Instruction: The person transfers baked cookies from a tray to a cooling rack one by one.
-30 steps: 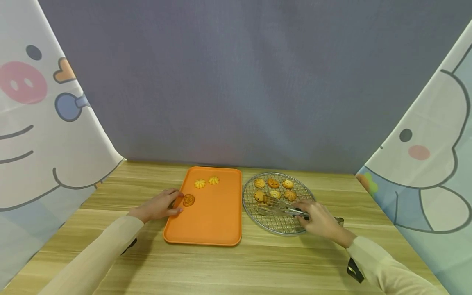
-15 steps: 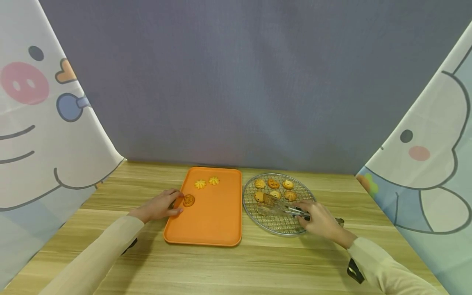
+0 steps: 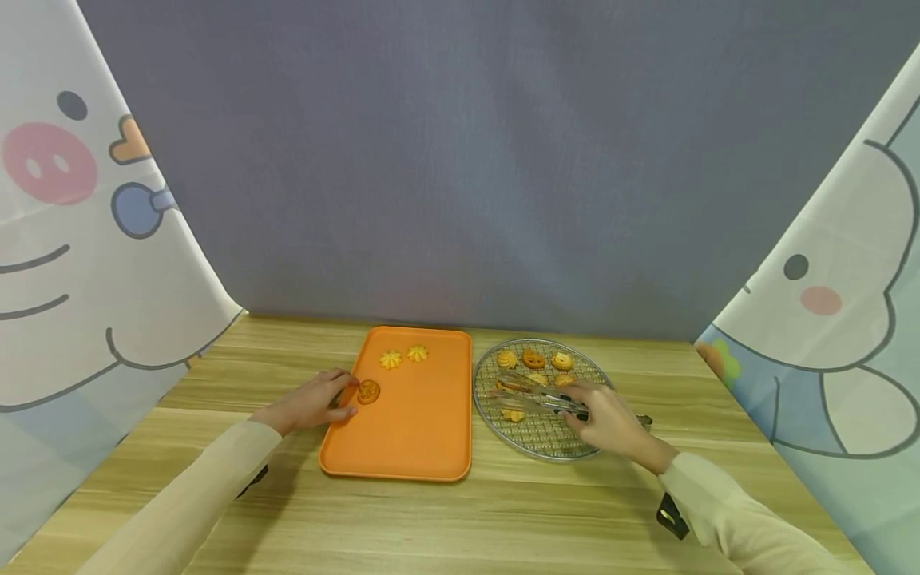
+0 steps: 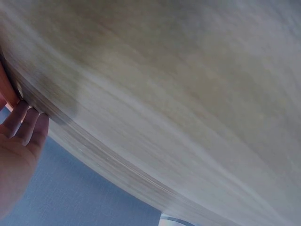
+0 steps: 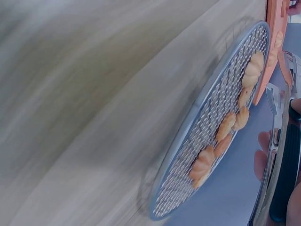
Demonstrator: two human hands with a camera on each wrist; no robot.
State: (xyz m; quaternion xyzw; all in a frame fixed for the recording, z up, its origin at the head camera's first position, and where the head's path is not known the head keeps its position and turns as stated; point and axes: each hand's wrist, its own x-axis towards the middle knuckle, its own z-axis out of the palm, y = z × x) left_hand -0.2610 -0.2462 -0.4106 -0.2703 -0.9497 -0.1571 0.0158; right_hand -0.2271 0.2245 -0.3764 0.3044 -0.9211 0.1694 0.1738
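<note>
My right hand (image 3: 607, 419) grips metal tongs (image 3: 549, 403) with dark handle grips, low over the round wire rack (image 3: 528, 449). The tongs' jaws stand apart around a round cookie (image 3: 505, 385) at the rack's left; I cannot tell whether they touch it. Another cookie (image 3: 513, 415) shows just in front of them. At the left edge of the orange tray (image 3: 413, 447), my left hand (image 3: 309, 402) holds the rim, thumb and index finger over it. Left wrist view shows its other fingers (image 4: 29, 123) reaching the tray's outer side. Beside this hand lies a brown cookie (image 3: 369, 391).
Two yellow flower-shaped cookies (image 3: 404, 356) lie toward the tray's back. Several more cookies, among them a swirl cookie (image 3: 506, 358) and a brown one (image 3: 533, 359), rest on the rack. A grey curtain (image 3: 460, 176) rises behind the wooden table (image 3: 402, 523).
My right hand has moved slightly left with the tongs, and the front cookie on the rack now shows more clearly. The left hand and tray have stayed in place.
</note>
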